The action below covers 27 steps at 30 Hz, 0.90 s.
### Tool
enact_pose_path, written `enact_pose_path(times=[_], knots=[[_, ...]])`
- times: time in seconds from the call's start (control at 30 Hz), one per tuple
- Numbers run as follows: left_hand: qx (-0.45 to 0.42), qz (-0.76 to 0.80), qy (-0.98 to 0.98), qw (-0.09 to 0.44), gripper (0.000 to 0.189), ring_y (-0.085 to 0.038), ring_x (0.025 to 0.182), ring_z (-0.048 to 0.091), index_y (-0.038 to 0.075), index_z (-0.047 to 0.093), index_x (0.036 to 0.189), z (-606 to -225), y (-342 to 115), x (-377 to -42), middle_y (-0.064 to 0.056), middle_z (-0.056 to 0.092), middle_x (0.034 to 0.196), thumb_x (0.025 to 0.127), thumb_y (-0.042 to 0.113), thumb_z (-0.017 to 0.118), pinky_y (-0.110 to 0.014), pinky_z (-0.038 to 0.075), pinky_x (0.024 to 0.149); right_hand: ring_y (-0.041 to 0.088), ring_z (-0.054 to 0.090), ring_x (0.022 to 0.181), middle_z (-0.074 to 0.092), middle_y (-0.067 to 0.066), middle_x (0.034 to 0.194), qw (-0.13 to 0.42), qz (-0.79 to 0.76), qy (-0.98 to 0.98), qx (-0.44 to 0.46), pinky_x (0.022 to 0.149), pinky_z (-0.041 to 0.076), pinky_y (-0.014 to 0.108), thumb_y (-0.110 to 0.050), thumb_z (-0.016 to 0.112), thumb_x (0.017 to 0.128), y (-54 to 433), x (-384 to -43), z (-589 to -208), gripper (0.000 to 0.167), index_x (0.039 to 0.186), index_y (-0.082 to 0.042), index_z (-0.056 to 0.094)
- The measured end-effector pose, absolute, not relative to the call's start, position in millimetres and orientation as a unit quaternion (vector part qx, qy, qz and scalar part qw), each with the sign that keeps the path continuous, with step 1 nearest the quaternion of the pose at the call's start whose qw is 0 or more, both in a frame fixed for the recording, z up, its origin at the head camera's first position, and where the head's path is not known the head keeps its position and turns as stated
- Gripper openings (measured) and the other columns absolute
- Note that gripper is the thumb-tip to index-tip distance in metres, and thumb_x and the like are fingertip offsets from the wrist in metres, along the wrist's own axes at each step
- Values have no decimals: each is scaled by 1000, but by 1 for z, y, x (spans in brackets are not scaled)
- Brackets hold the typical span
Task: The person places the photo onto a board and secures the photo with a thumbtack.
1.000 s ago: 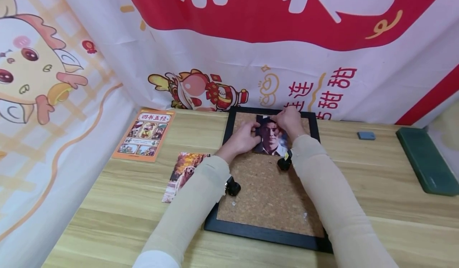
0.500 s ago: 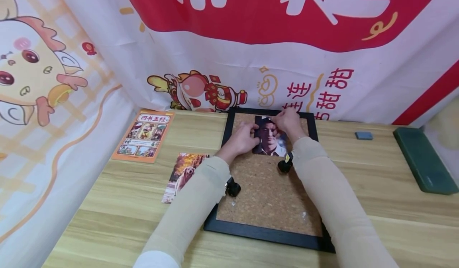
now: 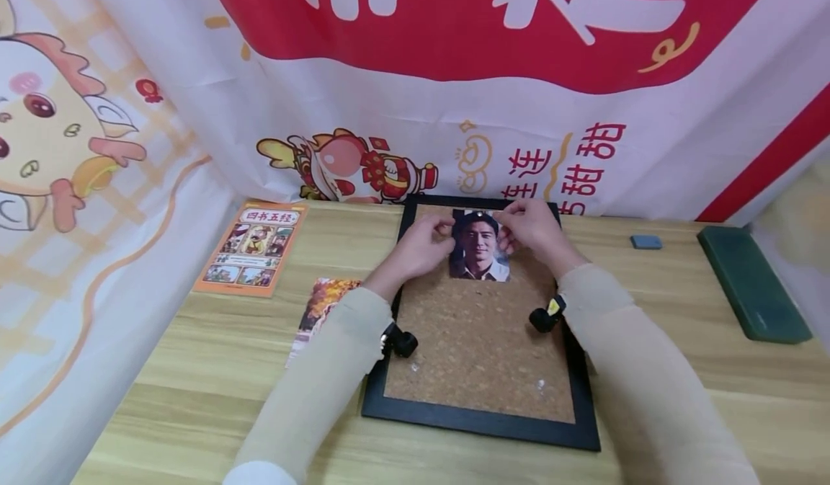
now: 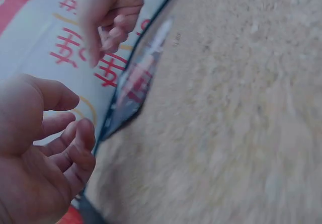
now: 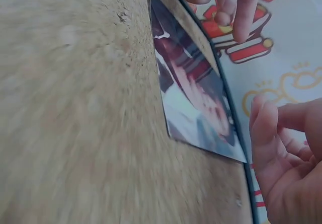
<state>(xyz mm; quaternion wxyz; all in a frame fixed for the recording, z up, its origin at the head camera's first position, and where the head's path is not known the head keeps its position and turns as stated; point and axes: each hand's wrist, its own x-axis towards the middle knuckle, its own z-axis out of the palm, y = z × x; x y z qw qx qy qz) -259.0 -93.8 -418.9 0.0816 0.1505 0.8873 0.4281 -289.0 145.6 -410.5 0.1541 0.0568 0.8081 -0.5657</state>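
Observation:
A portrait photo (image 3: 480, 251) lies on the upper part of a black-framed cork board (image 3: 480, 348), a small white pin head (image 3: 480, 214) at its top edge. My left hand (image 3: 423, 246) is just left of the photo, and in the left wrist view its loosely bent fingers (image 4: 83, 133) hold nothing. To the photo's right is my right hand (image 3: 537, 227). Its thumb and fingers also bend loosely around empty air in the right wrist view. The photo (image 5: 188, 83) appears there at a steep slant, lying along the cork.
A photo with autumn trees (image 3: 327, 297) lies left of the board, partly under the left sleeve. Behind it is an orange booklet (image 3: 249, 251). A small blue block (image 3: 646, 242) and a long green case (image 3: 755, 283) lie to the right. A printed cloth (image 3: 389, 96) hangs behind the table.
Both hands have come away from the photo's top, the right hand moving rightward. The portrait and the pin head now show between them. The view has shifted slightly.

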Motion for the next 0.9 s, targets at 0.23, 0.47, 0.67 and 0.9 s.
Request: enact_pose_path(times=[0.23,0.47,0.67,0.9], knots=[[157,456,871,95,42,-21,91,61,6,60,150,-400,-118,-241,-10,66,119,109,16,58,-30,51,71,15,67,58,70,9,78,145,-535,832,16,57,60,34,-23,60,112,165,-261,-393,31,120,7,59],[172,444,876,73,37,-23,96,63,5,64,145,-393,-145,-218,-13,69,117,110,17,57,-33,54,81,18,68,66,71,12,88,135,-487,862,-38,59,60,34,-31,58,113,197,-224,-387,37,124,4,61],[164,415,890,97,38,-25,106,65,7,62,147,-389,-171,-199,-13,69,123,111,19,56,-37,56,86,19,68,68,71,13,89,130,-456,879,-46,59,60,37,-32,57,114,229,-191,-392,38,125,3,64],[141,367,916,80,41,-26,109,66,4,61,147,-392,-203,-179,-12,68,125,110,20,57,-45,58,93,20,66,75,70,14,94,114,-420,899,-50,63,59,32,-34,56,114,258,-163,-400,36,124,0,66]])
